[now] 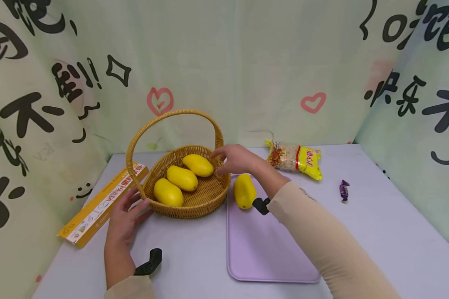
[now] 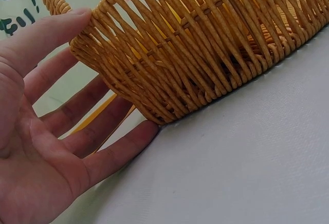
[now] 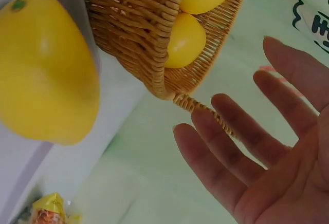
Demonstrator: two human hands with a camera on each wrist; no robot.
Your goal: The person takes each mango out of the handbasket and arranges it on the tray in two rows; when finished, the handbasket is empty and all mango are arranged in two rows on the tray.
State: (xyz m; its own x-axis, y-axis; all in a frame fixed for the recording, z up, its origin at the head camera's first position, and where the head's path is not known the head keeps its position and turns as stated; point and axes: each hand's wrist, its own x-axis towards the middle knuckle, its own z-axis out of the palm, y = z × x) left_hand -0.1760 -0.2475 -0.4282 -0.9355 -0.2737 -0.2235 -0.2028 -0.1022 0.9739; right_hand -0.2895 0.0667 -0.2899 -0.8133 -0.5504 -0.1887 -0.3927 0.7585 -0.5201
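A wicker basket [image 1: 194, 212] with a tall arched handle stands on the table, three yellow mangoes [image 1: 182, 178] lying in it. My left hand [image 1: 125, 220] is at the basket's left side. In the left wrist view its thumb rests at the rim, and the spread fingers [image 2: 121, 152] reach along the outer wall, the little finger touching near the base. At the handle's right foot is my right hand [image 1: 237, 160]; the right wrist view shows its fingers [image 3: 205, 165] extended and apart, holding nothing. Another mango [image 1: 245, 192] sits on the purple tray [image 1: 269, 249], beneath the right wrist.
A long yellow pasta box [image 1: 101, 205] lies left of the basket, close behind the left hand. Beyond the tray is a yellow snack bag [image 1: 293, 159]. A purple wrapped candy [image 1: 344, 191] lies farther right. Printed curtains [image 1: 239, 74] enclose the table's back and sides.
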